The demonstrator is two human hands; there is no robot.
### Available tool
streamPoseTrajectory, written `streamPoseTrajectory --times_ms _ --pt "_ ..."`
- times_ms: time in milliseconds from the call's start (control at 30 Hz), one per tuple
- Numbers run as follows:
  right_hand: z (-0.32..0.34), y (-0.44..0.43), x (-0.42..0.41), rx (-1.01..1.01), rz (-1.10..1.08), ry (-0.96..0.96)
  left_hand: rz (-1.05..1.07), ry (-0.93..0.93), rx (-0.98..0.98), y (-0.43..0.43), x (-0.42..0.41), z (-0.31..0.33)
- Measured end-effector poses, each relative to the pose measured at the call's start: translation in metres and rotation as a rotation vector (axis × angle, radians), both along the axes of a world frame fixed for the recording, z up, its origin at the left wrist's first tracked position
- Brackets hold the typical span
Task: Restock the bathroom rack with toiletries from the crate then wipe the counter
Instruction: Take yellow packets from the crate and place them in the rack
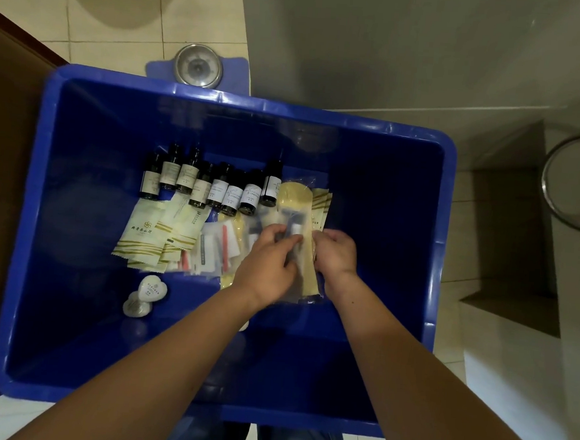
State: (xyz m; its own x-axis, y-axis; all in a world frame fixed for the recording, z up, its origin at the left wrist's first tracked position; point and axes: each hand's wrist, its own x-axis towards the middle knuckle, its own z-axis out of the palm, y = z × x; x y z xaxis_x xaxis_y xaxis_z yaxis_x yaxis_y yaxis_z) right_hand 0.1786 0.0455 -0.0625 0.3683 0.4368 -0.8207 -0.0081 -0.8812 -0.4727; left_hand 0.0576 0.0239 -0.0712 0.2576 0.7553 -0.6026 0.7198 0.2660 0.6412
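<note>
A big blue crate fills the view below me. Along its far side lie several small dark bottles with pale labels. In front of them lie cream sachets, small clear packets and two white heart-shaped soaps. Both hands are down in the crate. My left hand and my right hand grip a clear-wrapped yellow pack from either side, fingers curled on its plastic.
A round metal floor drain on a blue mat lies beyond the crate. A brown door or panel stands at the left. At the right are a tiled step and a metal ring rim.
</note>
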Motion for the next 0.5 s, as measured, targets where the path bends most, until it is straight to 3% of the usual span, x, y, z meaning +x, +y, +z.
streamPoseTrajectory --times_ms 300,500 --pt "0.0052 -0.0034 -0.0041 0.037 -0.043 0.098 0.029 -0.005 0.002 -0.0003 0.0012 0.0027" --pt "0.0083 -0.007 -0.005 0.092 -0.01 0.015 0.059 -0.003 0.004 -0.0004 0.0051 0.0026"
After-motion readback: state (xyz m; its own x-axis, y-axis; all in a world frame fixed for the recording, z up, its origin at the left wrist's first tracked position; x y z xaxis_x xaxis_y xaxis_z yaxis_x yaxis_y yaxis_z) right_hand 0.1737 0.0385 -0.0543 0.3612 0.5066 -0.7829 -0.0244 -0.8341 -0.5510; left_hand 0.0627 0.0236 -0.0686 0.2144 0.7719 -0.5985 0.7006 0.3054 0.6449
